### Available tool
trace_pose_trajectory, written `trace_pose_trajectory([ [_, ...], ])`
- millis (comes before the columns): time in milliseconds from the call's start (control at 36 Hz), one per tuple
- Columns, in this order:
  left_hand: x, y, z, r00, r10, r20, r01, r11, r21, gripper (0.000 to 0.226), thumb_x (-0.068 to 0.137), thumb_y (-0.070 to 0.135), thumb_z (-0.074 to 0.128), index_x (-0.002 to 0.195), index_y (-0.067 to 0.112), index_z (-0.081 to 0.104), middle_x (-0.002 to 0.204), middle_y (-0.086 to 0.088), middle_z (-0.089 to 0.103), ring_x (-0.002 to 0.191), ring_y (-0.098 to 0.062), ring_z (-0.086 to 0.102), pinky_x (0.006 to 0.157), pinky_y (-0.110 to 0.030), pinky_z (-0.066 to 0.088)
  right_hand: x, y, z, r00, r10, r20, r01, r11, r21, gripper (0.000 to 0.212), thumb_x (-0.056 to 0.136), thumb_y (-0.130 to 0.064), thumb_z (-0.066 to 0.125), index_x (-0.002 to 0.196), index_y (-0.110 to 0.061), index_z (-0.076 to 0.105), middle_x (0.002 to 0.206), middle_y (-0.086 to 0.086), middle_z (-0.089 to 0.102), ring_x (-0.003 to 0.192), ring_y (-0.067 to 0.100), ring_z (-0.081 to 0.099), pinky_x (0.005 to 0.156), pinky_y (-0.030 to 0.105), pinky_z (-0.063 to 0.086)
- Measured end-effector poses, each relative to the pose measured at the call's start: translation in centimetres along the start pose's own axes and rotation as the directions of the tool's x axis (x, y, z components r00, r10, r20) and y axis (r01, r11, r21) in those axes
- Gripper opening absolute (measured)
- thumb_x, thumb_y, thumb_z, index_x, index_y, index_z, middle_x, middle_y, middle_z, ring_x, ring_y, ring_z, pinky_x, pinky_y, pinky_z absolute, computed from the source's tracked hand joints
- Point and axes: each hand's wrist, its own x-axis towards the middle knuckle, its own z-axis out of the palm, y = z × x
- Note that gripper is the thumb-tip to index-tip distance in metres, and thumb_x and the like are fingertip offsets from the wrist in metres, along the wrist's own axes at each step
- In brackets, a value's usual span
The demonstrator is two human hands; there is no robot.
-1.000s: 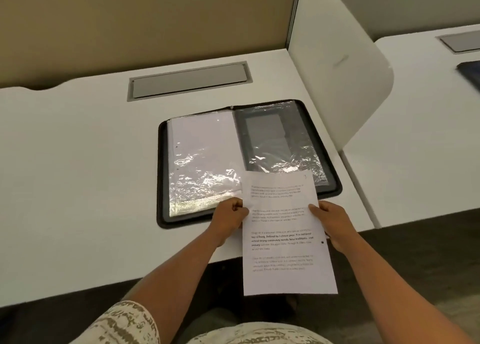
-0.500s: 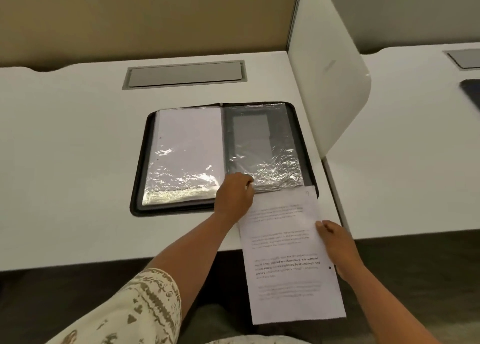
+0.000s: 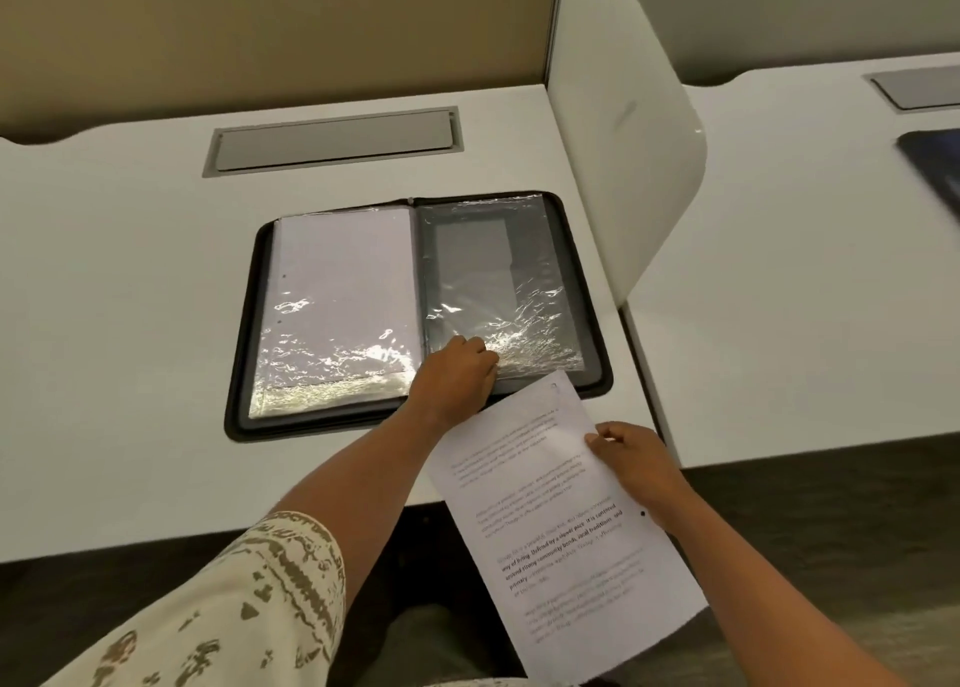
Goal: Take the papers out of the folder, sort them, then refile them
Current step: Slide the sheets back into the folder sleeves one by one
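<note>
left hand's fingers hidden behind knuckles, printed sheet's text blurred, dark object cut off right

One open folder is seen on the near bench, with two plastic sleeves counted inside it. One printed sheet is seen at five o'clock. Two hands are counted: left, right. Two grey hatches and two benches are counted, with one divider at two o'clock.
</note>
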Motion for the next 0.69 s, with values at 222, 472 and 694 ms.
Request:
trace_pose_trajectory([
  [222, 0.6, 0.2, 0.3, 1.0, -0.005, 0.014, 0.005, 0.999, -0.043, 0.026, 0.101, 0.027, 0.043, 0.094, 0.013, 0.064, 0.09, -0.001, 0.058, 0.085, -0.023, 0.057, 0.059, -0.034, 0.044, 0.6, -1.6, 0.0, 0.999, -0.039, -0.025, 0.036, 0.993, -0.11, 0.019, 0.098, -0.023, 0.059, 0.096, -0.024, 0.078, 0.085, -0.005, 0.078, 0.077, 0.016, 0.075, 0.08, 0.04, 0.061],
  [472, 0.3, 0.2, 0.2, 1.0, -0.002, -0.026, 0.0, 0.997, -0.077, 0.023, 0.098, 0.025, 0.047, 0.087, 0.014, 0.063, 0.085, 0.001, 0.058, 0.078, -0.019, 0.053, 0.057, -0.029, 0.032, 2.0, -3.1, -0.3, 1.0, -0.011, -0.024, 0.008, 0.993, -0.114, 0.019, 0.096, -0.019, 0.063, 0.086, -0.014, 0.079, 0.081, 0.004, 0.078, 0.077, 0.026, 0.076, 0.078, 0.044, 0.061],
  [694, 0.2, -0.1, 0.2, 0.999, 0.029, -0.039, -0.032, 0.996, -0.082, 0.021, 0.096, 0.026, 0.051, 0.096, 0.014, 0.069, 0.09, 0.001, 0.062, 0.082, -0.02, 0.056, 0.056, -0.029, 0.041, 2.5, -3.7, -1.5, 0.998, -0.003, -0.063, 0.005, 1.0, 0.023, 0.023, 0.095, -0.013, 0.064, 0.093, 0.01, 0.07, 0.086, 0.019, 0.076, 0.081, 0.039, 0.073, 0.08, 0.05, 0.059],
])
